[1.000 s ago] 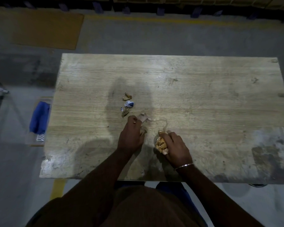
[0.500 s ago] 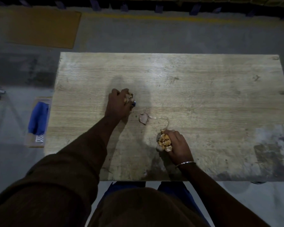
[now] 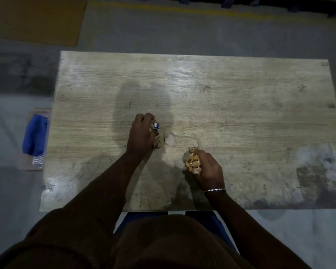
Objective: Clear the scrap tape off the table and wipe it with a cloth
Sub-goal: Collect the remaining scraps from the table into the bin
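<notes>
The left hand [image 3: 142,133] pinches small tape scraps [image 3: 156,126], the right hand [image 3: 206,169] grips a tape ball [image 3: 192,163], one pale scrap [image 3: 170,141] maybe stays on the counter [image 3: 241,105], and wiping is left.

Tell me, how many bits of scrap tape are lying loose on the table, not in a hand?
1: a pale scrap lies on the table between the left hand and the right hand. Both hands hold gathered scraps; more may be hidden beneath them.

Worn wood-grain bench [image 3: 241,105], faintly glossy; crinkled tan tape wad [image 3: 192,163] under the right fingers [image 3: 206,160]; shiny metal bangle [image 3: 214,190].
</notes>
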A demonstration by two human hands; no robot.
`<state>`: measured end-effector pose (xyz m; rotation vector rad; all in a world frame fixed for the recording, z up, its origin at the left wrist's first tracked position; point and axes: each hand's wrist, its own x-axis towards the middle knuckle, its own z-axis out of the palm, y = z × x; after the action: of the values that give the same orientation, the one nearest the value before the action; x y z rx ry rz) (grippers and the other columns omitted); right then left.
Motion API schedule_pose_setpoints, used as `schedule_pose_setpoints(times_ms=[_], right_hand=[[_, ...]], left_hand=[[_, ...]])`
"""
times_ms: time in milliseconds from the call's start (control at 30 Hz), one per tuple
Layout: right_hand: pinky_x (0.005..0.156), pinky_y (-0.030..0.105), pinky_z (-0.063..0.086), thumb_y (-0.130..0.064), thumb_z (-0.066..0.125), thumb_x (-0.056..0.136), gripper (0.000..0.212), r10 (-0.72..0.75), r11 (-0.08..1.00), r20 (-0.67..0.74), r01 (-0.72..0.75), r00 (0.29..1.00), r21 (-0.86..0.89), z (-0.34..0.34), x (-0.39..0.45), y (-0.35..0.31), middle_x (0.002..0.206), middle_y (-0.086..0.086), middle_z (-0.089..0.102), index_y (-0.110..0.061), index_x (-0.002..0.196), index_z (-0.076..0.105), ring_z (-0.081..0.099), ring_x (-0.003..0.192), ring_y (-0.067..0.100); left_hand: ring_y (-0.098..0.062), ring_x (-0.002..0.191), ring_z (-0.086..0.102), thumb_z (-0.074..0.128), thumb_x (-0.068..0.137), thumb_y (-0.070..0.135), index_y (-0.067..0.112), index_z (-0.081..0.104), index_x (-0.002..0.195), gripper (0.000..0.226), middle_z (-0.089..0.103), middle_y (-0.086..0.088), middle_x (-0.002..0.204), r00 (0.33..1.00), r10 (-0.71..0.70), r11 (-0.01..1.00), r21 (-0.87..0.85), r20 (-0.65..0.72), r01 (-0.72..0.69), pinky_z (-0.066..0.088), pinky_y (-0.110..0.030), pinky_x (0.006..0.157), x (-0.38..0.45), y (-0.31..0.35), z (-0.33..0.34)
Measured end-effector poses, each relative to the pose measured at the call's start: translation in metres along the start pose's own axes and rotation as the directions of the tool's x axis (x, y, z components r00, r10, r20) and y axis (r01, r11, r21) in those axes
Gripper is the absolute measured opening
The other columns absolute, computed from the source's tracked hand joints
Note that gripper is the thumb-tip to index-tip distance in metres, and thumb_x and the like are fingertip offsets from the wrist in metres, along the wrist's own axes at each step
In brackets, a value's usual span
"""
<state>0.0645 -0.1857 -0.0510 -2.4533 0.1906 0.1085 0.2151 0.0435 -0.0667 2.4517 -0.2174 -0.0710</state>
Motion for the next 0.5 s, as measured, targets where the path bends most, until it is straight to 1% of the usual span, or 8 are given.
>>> schedule_pose_setpoints(times_ms=[67,100,200,267,333,400,433,500], right_hand=[[0.077,0.034,0.053,-0.043,0.061,0.086,0.043,0.114,0.986,-0.037,-0.109,0.993,0.124,-0.004,0.009,-0.011,0.105,0.000,0.069,-0.021,0.123,0.063,0.067,0.095,0.023],[0.078,0.036,0.054,-0.037,0.063,0.084,0.041,0.121,0.979,-0.063,-0.108,0.991,0.175,-0.005,0.016,-0.016,0.104,-0.001,0.069,-0.022,0.122,0.062,0.067,0.094,0.022],[0.079,0.034,0.053,-0.022,0.072,0.085,0.043,0.033,0.973,-0.121,-0.004,0.992,0.229,-0.004,0.039,-0.041,0.108,0.000,0.068,-0.020,0.126,0.062,0.065,0.097,0.019],[0.076,0.033,0.051,-0.022,0.077,0.084,0.050,-0.011,0.992,-0.107,0.024,0.994,0.124,0.005,0.057,-0.055,0.114,0.001,0.063,-0.024,0.131,0.058,0.062,0.101,0.021],[0.073,0.038,0.054,-0.026,0.077,0.083,0.058,0.000,0.999,-0.024,-0.001,1.000,-0.044,0.020,0.070,-0.066,0.121,0.003,0.055,-0.030,0.135,0.052,0.060,0.106,0.029],[0.073,0.042,0.054,-0.038,0.079,0.080,0.063,0.030,0.987,0.069,-0.018,0.997,-0.161,0.036,0.076,-0.075,0.130,0.005,0.047,-0.035,0.137,0.050,0.053,0.112,0.032],[0.073,0.042,0.054,-0.048,0.081,0.077,0.069,0.046,0.976,0.098,-0.023,0.994,-0.218,0.045,0.076,-0.078,0.134,0.005,0.043,-0.037,0.137,0.049,0.049,0.114,0.032],[0.072,0.042,0.054,-0.060,0.083,0.070,0.078,0.061,0.951,0.107,-0.026,0.992,-0.307,0.059,0.078,-0.088,0.140,0.005,0.039,-0.040,0.137,0.048,0.043,0.116,0.031]], left_hand=[[-0.024,0.084,0.058,0.069,0.082,0.001,0.009,0.058,0.099,0.022,0.061,-0.009,0.095,0.994,-0.094,0.985,-0.151,-0.062,0.084,0.042,-0.035,0.067,-0.001,-0.005,-0.008],[-0.022,0.081,0.061,0.069,0.085,0.002,0.010,0.058,0.097,0.019,0.063,-0.007,0.091,0.983,-0.159,0.964,-0.230,-0.088,0.135,0.046,-0.036,0.067,-0.003,-0.006,-0.013],[0.000,0.066,0.061,0.069,0.088,-0.001,0.010,0.056,0.099,0.021,0.064,0.001,0.082,0.940,-0.327,0.883,-0.387,-0.096,0.268,0.047,-0.018,0.060,-0.021,-0.007,-0.025],[0.005,0.068,0.061,0.071,0.090,0.002,0.010,0.057,0.102,0.020,0.065,0.006,0.084,0.918,-0.387,0.835,-0.455,-0.083,0.310,0.048,-0.019,0.064,-0.037,-0.009,-0.029],[-0.005,0.081,0.065,0.071,0.092,0.010,0.012,0.060,0.107,0.019,0.069,0.005,0.094,0.882,-0.466,0.753,-0.552,-0.063,0.358,0.053,-0.030,0.075,-0.053,-0.013,-0.032],[-0.014,0.090,0.066,0.068,0.094,0.005,0.012,0.067,0.113,0.021,0.070,0.000,0.104,0.828,-0.560,0.641,-0.646,-0.025,0.414,0.053,-0.035,0.080,-0.067,-0.014,-0.035],[-0.013,0.090,0.066,0.066,0.093,0.001,0.010,0.070,0.115,0.024,0.071,-0.002,0.104,0.798,-0.602,0.584,-0.689,-0.011,0.430,0.054,-0.034,0.080,-0.074,-0.012,-0.036],[-0.009,0.082,0.068,0.064,0.092,-0.002,0.006,0.073,0.109,0.021,0.072,-0.002,0.094,0.756,-0.655,0.495,-0.755,0.001,0.430,0.055,-0.026,0.075,-0.087,-0.008,-0.039]])
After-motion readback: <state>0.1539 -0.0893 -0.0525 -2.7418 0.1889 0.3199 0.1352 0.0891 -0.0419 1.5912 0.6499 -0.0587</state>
